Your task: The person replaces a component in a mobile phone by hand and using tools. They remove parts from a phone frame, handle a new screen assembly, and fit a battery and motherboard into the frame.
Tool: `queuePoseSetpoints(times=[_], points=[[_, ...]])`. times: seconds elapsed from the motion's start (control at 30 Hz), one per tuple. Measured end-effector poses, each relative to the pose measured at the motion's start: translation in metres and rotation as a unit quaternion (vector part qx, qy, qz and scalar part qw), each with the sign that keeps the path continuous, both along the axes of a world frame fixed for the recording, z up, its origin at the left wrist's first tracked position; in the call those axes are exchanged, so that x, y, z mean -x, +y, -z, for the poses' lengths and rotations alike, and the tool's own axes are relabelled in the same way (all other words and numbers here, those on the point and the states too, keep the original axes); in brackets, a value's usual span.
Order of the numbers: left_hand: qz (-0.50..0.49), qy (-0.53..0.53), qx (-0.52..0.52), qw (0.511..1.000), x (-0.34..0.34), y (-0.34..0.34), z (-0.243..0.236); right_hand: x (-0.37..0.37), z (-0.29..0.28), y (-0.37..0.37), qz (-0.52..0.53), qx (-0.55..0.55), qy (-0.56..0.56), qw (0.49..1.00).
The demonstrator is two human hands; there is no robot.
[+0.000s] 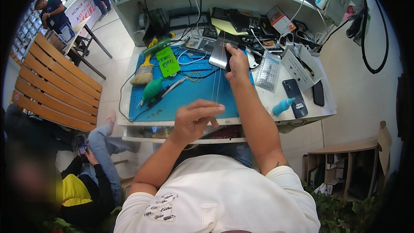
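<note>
My right hand (238, 62) grips a dark, shiny smartphone (219, 59) above the blue work mat (172, 97), with the thumb on its edge. A thin yellowish rubber band (214, 86) is stretched from around the phone back toward me. Its near end is hooked in the bent fingers of my left hand (196, 118), close to the mat's front edge. Another rubber band (195, 77) lies loose on the mat. Beside it are tweezers (174, 85), a green air blower (152, 89) and a wide brush (143, 72).
Bubble wrap (268, 71), a white box (302, 67), a light-blue bottle (283, 106) and another phone (295, 98) stand or lie at the right. Phone parts and cables crowd the back. A partly open drawer (142, 140) juts out in front. Someone sits at lower left.
</note>
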State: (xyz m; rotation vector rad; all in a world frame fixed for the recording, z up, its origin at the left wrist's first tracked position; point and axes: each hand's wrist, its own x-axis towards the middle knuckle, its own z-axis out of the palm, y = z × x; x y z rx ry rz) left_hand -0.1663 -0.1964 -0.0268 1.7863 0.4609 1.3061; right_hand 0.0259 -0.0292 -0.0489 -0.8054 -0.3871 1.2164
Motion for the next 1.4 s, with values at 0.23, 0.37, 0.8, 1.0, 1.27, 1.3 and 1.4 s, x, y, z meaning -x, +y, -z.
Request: queuePoseSetpoints(times=[0.23,0.37,0.8,1.0,1.27,1.3,1.4], points=[[-0.004,0.016,-0.025,1.000,0.004,0.008,0.008,0.006,-0.008,0.002,0.004,-0.008,0.012,1.000],[-0.028,0.015,-0.056,0.998,0.002,0.011,0.008,0.009,-0.007,0.006,0.004,0.011,0.003,1.000],[-0.058,0.012,-0.031,0.998,-0.009,0.007,0.010,0.006,0.007,0.013,-0.014,0.000,0.028,1.000],[-0.061,0.043,-0.003,0.997,-0.006,0.003,0.011,0.007,0.008,0.014,-0.008,-0.005,0.028,1.000],[-0.060,0.027,0.012,0.998,-0.007,0.001,0.016,0.008,0.011,0.014,-0.008,0.019,0.027,0.999],[-0.060,0.032,0.010,0.998,-0.006,0.000,0.014,0.009,0.011,0.014,-0.005,0.019,0.025,0.999],[-0.063,0.046,-0.005,0.997,-0.005,0.000,0.012,0.010,0.009,0.012,-0.004,0.020,0.021,1.000]])
